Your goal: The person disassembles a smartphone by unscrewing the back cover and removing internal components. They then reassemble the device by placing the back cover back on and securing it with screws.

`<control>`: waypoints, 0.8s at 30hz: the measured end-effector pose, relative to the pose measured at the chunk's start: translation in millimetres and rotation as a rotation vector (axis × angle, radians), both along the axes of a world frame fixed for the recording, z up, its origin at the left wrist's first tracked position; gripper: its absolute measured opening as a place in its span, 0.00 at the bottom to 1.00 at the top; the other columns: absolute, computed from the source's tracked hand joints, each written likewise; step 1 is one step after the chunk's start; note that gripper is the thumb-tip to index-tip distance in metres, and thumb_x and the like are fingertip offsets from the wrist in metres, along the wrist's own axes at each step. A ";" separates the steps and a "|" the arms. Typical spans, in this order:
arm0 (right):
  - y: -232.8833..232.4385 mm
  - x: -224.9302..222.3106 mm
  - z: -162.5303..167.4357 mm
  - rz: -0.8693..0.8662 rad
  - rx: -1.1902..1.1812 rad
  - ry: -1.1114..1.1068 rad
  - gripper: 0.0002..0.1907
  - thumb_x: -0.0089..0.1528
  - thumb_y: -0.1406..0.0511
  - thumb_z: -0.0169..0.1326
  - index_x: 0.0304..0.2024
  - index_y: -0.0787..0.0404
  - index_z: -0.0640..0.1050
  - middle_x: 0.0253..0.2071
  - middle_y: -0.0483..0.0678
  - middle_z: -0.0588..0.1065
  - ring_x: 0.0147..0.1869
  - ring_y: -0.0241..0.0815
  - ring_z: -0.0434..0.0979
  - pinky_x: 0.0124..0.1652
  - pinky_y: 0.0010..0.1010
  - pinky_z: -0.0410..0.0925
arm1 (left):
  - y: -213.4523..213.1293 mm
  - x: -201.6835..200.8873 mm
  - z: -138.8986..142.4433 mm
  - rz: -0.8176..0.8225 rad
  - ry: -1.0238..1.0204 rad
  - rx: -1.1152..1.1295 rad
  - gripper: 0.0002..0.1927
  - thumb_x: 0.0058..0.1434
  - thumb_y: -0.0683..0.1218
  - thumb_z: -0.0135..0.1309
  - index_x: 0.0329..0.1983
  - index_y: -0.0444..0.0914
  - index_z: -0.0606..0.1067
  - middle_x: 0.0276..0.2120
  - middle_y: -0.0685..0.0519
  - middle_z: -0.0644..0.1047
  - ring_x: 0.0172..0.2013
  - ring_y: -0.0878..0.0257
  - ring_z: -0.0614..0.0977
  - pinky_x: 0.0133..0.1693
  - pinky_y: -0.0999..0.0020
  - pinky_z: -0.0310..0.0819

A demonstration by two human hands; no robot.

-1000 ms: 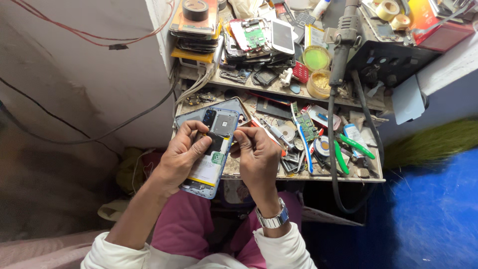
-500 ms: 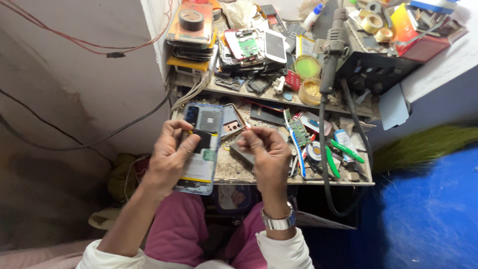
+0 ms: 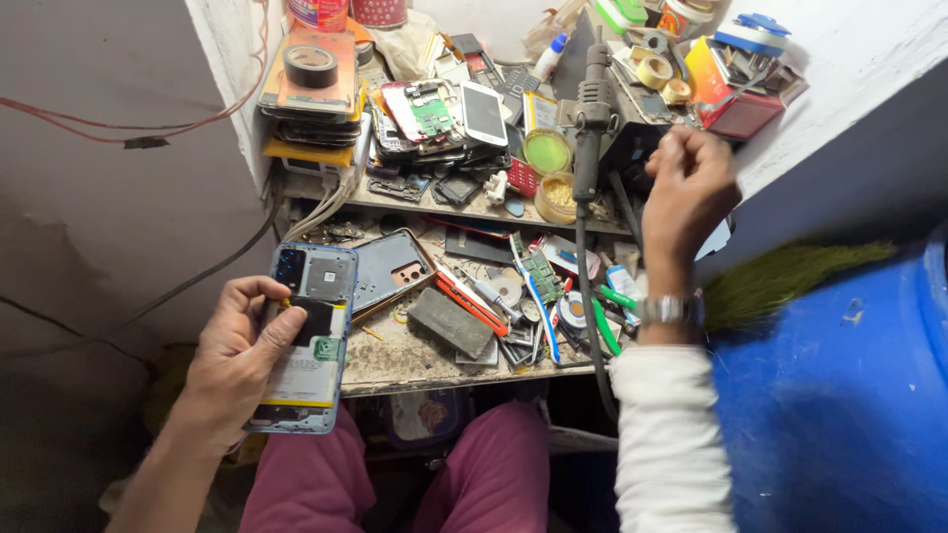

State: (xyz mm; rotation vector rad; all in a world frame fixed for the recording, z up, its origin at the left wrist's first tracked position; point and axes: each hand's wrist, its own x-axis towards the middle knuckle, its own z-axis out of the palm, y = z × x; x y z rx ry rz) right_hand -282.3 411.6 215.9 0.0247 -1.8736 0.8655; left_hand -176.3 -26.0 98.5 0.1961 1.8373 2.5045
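Risk here sits mostly with the opened phone (image 3: 308, 341), which I see held only by my left hand (image 3: 235, 360). The fingers of this hand are curled around the left edge, and the thumb lies across the middle of the exposed inside, so the grip is closed on the phone. The phone is over the front left corner of the workbench (image 3: 415, 360), and its lower part hangs past the edge, above my lap. If the hold becomes loose, I judge the phone would fall down, not onto the bench. The thumb also rests near a dark flat part inside; too much pressing there could bend something thin.

My right hand (image 3: 688, 188) is raised far from the phone, next to the black soldering tool (image 3: 592, 109) that stands upright in its holder on the upper shelf. The fingers are bent together in a loose fist; I cannot tell if they pinch anything. The cable (image 3: 583, 296) of the tool goes down across the bench between small tools, a screwdriver (image 3: 472, 301) and green-handled pliers (image 3: 610, 314). In my judgement, a hand pulling the tool could drag this cable and sweep loose parts off.

A separate back cover (image 3: 390, 271) lies just beside the phone, touching or almost touching it. The pile of old phones (image 3: 439, 114) above looks unstable and could slide.
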 end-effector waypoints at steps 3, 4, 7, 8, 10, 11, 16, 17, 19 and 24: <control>28.4 -31.7 8.5 -0.235 0.401 0.066 0.03 0.65 0.72 0.63 0.41 0.64 0.81 0.38 0.50 0.77 0.37 0.45 0.79 0.37 0.36 0.72 | 1.0 -2.6 -2.3 -0.010 -0.003 -0.001 0.14 0.68 0.41 0.51 0.54 0.38 0.65 0.39 0.55 0.75 0.38 0.72 0.76 0.38 0.77 0.75; 36.4 -39.5 8.6 -0.299 0.541 0.087 0.04 0.65 0.72 0.64 0.41 0.62 0.82 0.39 0.50 0.77 0.40 0.48 0.79 0.39 0.39 0.72 | 2.4 -3.4 -2.9 -0.015 -0.009 -0.003 0.14 0.69 0.42 0.51 0.55 0.38 0.65 0.39 0.54 0.74 0.37 0.72 0.76 0.38 0.77 0.75; 52.7 -60.8 1.4 -0.397 0.746 0.051 0.06 0.62 0.71 0.64 0.41 0.59 0.83 0.41 0.49 0.77 0.44 0.51 0.79 0.43 0.41 0.72 | 3.0 -5.9 -2.6 -0.020 -0.046 -0.016 0.14 0.68 0.42 0.51 0.54 0.39 0.65 0.39 0.54 0.74 0.37 0.72 0.76 0.38 0.76 0.76; 57.9 -65.6 -1.0 -0.417 0.780 0.026 0.07 0.61 0.71 0.63 0.41 0.58 0.83 0.42 0.49 0.77 0.45 0.51 0.78 0.43 0.40 0.72 | 4.0 -7.0 -2.4 -0.022 -0.059 -0.021 0.14 0.67 0.42 0.51 0.54 0.39 0.65 0.40 0.55 0.74 0.37 0.72 0.77 0.38 0.76 0.77; 64.2 -74.9 -4.8 -0.408 0.818 -0.021 0.04 0.62 0.69 0.64 0.40 0.58 0.83 0.41 0.49 0.78 0.44 0.52 0.78 0.41 0.41 0.71 | 5.0 -9.8 -2.2 -0.027 -0.038 -0.007 0.14 0.67 0.42 0.51 0.54 0.39 0.65 0.40 0.55 0.74 0.38 0.73 0.77 0.39 0.76 0.76; 66.3 -77.4 -6.1 -0.404 0.838 -0.048 0.03 0.63 0.68 0.65 0.40 0.57 0.84 0.40 0.49 0.78 0.43 0.53 0.78 0.39 0.41 0.71 | 5.9 -10.5 -2.2 -0.032 -0.030 0.000 0.14 0.68 0.42 0.52 0.54 0.39 0.66 0.41 0.55 0.74 0.38 0.73 0.76 0.39 0.76 0.76; 61.8 -69.9 9.5 -0.449 0.827 0.014 0.08 0.66 0.74 0.58 0.43 0.59 0.84 0.45 0.49 0.79 0.46 0.50 0.80 0.42 0.37 0.72 | 10.0 -13.6 -1.1 -0.030 -0.060 0.004 0.14 0.67 0.42 0.52 0.54 0.39 0.65 0.41 0.55 0.73 0.38 0.73 0.76 0.37 0.77 0.75; 55.3 -61.7 14.2 -0.444 0.798 0.059 0.08 0.66 0.74 0.58 0.44 0.60 0.84 0.44 0.50 0.79 0.45 0.50 0.80 0.43 0.37 0.73 | 10.8 -13.8 -0.8 -0.029 -0.074 0.009 0.14 0.67 0.43 0.52 0.53 0.39 0.65 0.42 0.55 0.73 0.38 0.73 0.76 0.37 0.78 0.75; 32.6 -34.9 13.9 -0.309 0.612 0.038 0.08 0.67 0.75 0.58 0.46 0.64 0.84 0.44 0.53 0.79 0.45 0.50 0.80 0.43 0.39 0.72 | 14.3 -13.1 -0.6 -0.028 -0.078 -0.026 0.14 0.67 0.43 0.53 0.54 0.40 0.66 0.41 0.55 0.73 0.35 0.73 0.73 0.34 0.77 0.72; -84.2 35.4 -40.2 0.553 -0.278 -0.531 0.11 0.65 0.65 0.57 0.48 0.64 0.81 0.43 0.50 0.82 0.35 0.30 0.79 0.26 0.21 0.72 | 20.8 -13.3 -0.8 -0.007 0.028 -0.152 0.13 0.68 0.44 0.54 0.53 0.38 0.67 0.40 0.55 0.72 0.36 0.73 0.73 0.37 0.77 0.73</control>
